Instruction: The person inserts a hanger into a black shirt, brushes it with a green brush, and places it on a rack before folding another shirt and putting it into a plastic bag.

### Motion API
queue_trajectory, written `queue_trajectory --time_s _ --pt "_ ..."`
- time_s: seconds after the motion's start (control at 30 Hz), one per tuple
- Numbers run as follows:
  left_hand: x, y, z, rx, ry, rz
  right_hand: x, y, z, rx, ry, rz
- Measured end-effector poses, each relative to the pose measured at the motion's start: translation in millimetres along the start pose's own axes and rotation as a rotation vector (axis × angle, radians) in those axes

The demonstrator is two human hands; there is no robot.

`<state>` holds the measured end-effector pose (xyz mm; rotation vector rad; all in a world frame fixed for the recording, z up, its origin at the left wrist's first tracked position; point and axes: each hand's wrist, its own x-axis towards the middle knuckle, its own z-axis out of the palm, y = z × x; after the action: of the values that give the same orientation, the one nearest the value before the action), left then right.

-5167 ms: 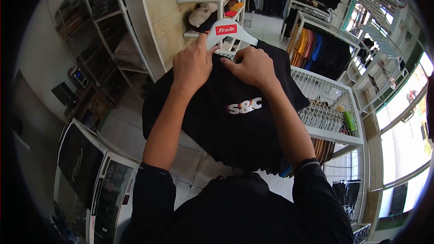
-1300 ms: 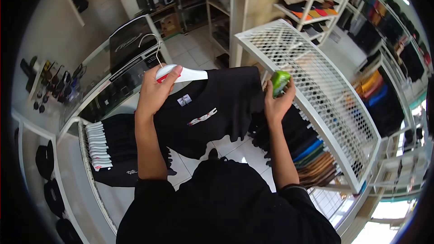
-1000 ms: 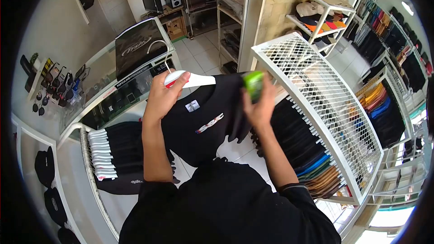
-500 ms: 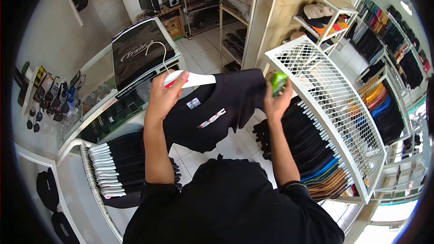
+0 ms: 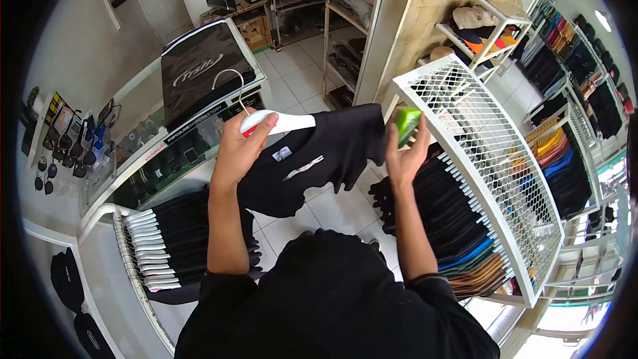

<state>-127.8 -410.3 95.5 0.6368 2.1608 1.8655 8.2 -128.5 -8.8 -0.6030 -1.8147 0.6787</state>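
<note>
My left hand point(image 5: 247, 141) is closed around the neck of a white hanger point(image 5: 287, 121), its metal hook pointing up. From the hanger a black T-shirt point(image 5: 312, 149) hangs spread out, with a light neck label and a small pale print on the chest. In my right hand point(image 5: 407, 158) is a small bright green block-shaped object point(image 5: 407, 124) with a darker face; its kind cannot be made out. That hand is just right of the shirt's sleeve, and a narrow gap shows between them.
Black shirts on white hangers point(image 5: 153, 249) fill a rack at the lower left. On the right, a white mesh-topped rack point(image 5: 492, 153) holds black and coloured garments. A glass display counter point(image 5: 199, 136) with a black printed bag point(image 5: 206, 70) stands ahead. Sunglasses point(image 5: 66, 146) hang far left.
The T-shirt has shifted slightly left and its sleeve has dropped away from my right hand. My right hand has turned a little with the green object. The left hand keeps its grip.
</note>
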Motion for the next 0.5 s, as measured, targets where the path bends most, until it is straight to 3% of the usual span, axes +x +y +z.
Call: queue_trajectory --time_s 0.03,0.13,0.2,0.23,0.27,0.33,0.43,0.5 --pt "-0.3 0.1 3.3 0.022 -0.021 0.025 -6.1 -22.6 -3.9 0.128 -0.026 -0.008" --pt "-2.0 4.9 16.6 0.08 -0.067 0.052 -19.9 -64.0 -6.6 0.139 -0.234 -0.39" --pt "-4.2 10.4 19.2 0.107 -0.06 0.05 -13.1 -31.8 4.9 0.062 -0.124 -0.479" --pt "-3.2 9.7 14.2 0.113 -0.063 0.054 -7.9 -11.3 7.6 -0.037 -0.085 -0.321" --pt "-1.6 6.7 5.5 0.089 -0.053 0.042 -3.5 12.6 10.3 -0.001 -0.076 -0.033" --pt "-5.0 5.8 0.9 0.069 -0.043 0.028 7.0 34.5 -1.7 -0.092 -0.041 0.068" --pt "-12.1 8.9 13.9 0.153 -0.021 0.306 16.7 -9.0 -24.6 0.107 -0.143 -0.026" --pt "-15.6 10.8 24.2 0.251 -0.062 0.34 14.2 -54.2 -30.5 0.12 -0.289 -0.195"
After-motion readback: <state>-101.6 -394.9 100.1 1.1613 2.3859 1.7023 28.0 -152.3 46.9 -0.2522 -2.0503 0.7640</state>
